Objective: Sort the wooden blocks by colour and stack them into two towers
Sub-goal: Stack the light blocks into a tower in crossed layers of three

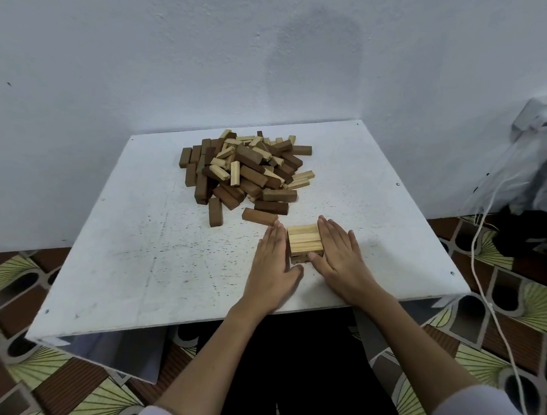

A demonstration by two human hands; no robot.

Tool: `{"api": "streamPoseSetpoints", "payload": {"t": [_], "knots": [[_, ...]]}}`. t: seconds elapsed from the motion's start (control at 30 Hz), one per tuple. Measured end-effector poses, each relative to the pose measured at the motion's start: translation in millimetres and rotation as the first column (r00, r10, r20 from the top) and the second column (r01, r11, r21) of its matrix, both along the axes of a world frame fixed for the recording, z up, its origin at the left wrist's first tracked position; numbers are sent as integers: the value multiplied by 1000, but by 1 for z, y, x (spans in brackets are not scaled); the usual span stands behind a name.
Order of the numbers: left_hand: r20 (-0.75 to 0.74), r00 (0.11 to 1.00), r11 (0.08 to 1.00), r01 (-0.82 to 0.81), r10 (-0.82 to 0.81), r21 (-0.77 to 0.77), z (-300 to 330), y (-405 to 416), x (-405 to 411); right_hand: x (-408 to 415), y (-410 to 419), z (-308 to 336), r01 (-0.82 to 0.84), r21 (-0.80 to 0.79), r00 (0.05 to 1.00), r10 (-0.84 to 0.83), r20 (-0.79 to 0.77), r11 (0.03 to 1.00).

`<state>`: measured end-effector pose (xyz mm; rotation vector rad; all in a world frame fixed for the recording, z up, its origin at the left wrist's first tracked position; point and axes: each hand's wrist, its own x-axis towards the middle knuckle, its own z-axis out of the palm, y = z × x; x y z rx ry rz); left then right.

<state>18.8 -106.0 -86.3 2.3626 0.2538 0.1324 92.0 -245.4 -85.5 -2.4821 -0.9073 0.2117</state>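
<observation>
A low stack of light wooden blocks [304, 240] stands near the front of the white table [138, 250], its top layer three blocks side by side. My left hand [272, 266] presses flat against its left side with straight fingers. My right hand [338, 258] presses flat against its right side in the same way. Behind them lies a mixed pile of dark brown and light blocks [246, 170]. A loose dark block [259, 216] lies just beyond my left fingertips, and another dark block [215, 212] lies further left.
The table stands against a white wall. A white cable [483, 289] hangs down at the right beside a plastic-wrapped bundle [543, 160]. Patterned floor tiles surround the table.
</observation>
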Motion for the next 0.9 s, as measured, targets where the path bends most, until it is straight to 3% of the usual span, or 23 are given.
{"api": "streamPoseSetpoints", "payload": {"t": [0.13, 0.2, 0.33, 0.5, 0.63, 0.9], "knots": [[128, 974, 920, -130, 189, -370, 4, 10, -12, -4, -5, 7, 129, 322, 981, -75, -176, 938], [238, 929, 913, -188, 285, -361, 7, 24, -16, -1, -3, 16, 218, 417, 969, -145, -201, 882], [361, 880, 951, -266, 307, -159, 13, 71, -5, 18, 28, 39, 99, 398, 988, -138, 70, 912], [362, 874, 938, -346, 324, -6, 24, 127, 26, 35, 99, 71, -86, 299, 996, 83, 23, 950], [308, 904, 948, -318, 295, 25, 32, 154, 47, 55, 153, 73, -218, -11, 958, 216, 188, 976], [211, 951, 960, -256, 228, 117, 36, 177, 80, 81, 203, 61, -199, -293, 891, 297, 344, 935]]}}
